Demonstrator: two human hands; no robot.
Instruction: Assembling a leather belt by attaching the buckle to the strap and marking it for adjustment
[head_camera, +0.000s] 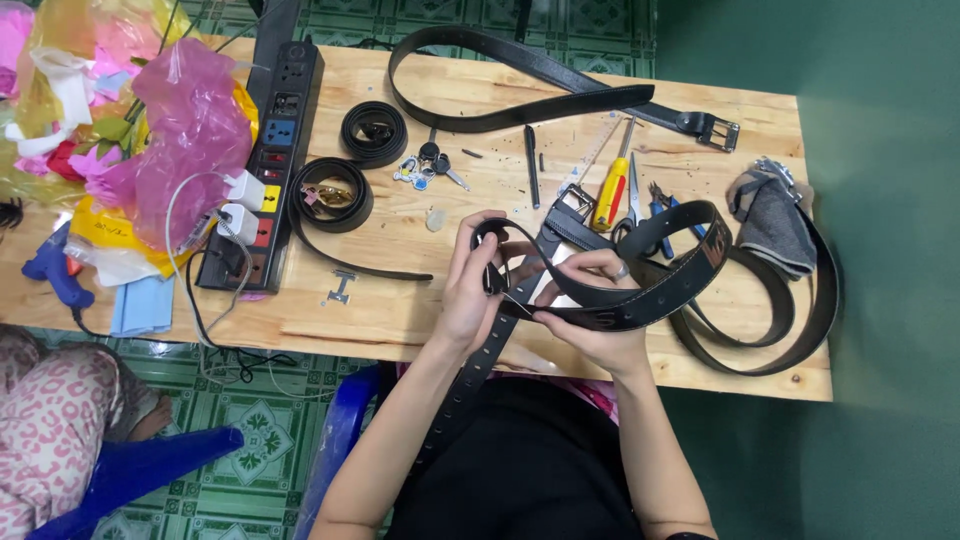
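both hands, left (470, 290) and right (590, 320), have fingers clamped on a black belt (650, 295) held just above the counter (400, 320) edge, and its loose tail, hanging into the lap, could drag it free if either grip slackens.

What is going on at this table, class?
A person seated at a wooden table holds a black belt in both hands. The left hand grips it near one end, the right hand pinches the strap beside it, and the rest loops to the right. More belts, some coiled, lie around, with a yellow screwdriver, keys, pliers and a power strip. Another person's patterned leg shows at lower left.
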